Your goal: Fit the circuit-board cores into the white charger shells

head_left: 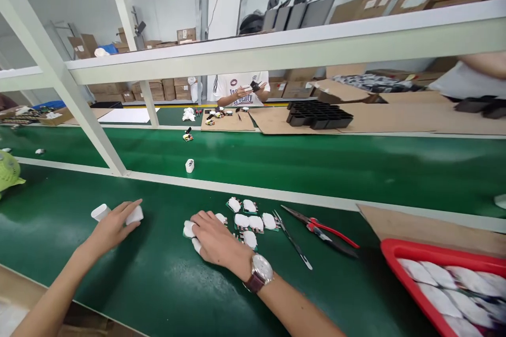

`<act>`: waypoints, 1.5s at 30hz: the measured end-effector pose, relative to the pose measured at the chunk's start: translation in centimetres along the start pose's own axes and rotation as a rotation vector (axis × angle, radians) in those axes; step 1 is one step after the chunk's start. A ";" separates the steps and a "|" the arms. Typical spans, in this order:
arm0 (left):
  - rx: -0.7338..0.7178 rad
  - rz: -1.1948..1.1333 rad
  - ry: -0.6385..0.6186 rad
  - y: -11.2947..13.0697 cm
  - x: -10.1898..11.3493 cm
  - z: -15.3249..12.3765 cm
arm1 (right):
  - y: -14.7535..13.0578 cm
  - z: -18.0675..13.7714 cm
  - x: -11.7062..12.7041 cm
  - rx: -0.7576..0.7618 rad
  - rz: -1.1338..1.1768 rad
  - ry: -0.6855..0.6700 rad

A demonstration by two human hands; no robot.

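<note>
My left hand (113, 229) is closed on a small white plastic casing (135, 215), held between thumb and fingers just above the green bench. A second white casing (100, 212) sits beside the back of that hand. My right hand (217, 239), with a watch (261, 269) on its wrist, reaches palm down with bent fingers. Its fingertips close on a white-topped circuit board (188, 229); the grip is partly hidden by the hand. Several similar white-topped circuit boards (249, 221) lie grouped just beyond its knuckles.
Tweezers (293, 240) and red-handled pliers (322, 230) lie to the right. A red tray (399, 268) holds several white-topped parts. A conveyor belt (276, 160) runs past the bench, carrying a white casing (190, 166). Across it, a person handles a dark part near black trays (316, 116).
</note>
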State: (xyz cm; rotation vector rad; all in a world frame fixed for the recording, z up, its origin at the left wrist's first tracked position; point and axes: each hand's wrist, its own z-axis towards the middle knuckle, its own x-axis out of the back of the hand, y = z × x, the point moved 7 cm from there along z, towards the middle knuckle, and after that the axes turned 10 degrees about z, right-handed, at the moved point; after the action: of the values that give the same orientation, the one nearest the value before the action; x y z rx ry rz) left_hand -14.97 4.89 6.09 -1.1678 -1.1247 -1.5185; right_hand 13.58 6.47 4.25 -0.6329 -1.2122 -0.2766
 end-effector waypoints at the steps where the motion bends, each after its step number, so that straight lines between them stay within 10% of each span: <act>1: -0.044 -0.096 0.007 1.6 0.2 0.7 | -0.5 -0.8 0.0 0.015 0.024 -0.009; 10: -0.347 -0.398 -0.055 12.6 -3.3 5.2 | -1.6 -4.2 0.1 -0.161 0.057 0.130; 20: -0.287 -0.550 -0.066 11.5 -6.7 3.9 | -1.7 -5.6 -1.9 -0.102 0.041 0.286; 28: -0.352 -0.568 -0.025 13.1 -6.8 2.9 | -1.2 -5.7 2.8 -0.075 0.239 0.595; 45: -0.449 -0.467 -0.029 14.8 -6.1 2.3 | -1.5 -5.9 1.6 -0.034 0.202 0.477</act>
State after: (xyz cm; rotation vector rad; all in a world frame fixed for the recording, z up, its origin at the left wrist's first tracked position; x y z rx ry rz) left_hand 0.78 4.96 2.45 -1.2761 -1.1624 -2.2043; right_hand 17.95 1.98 5.01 -0.6670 -0.6820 -0.2597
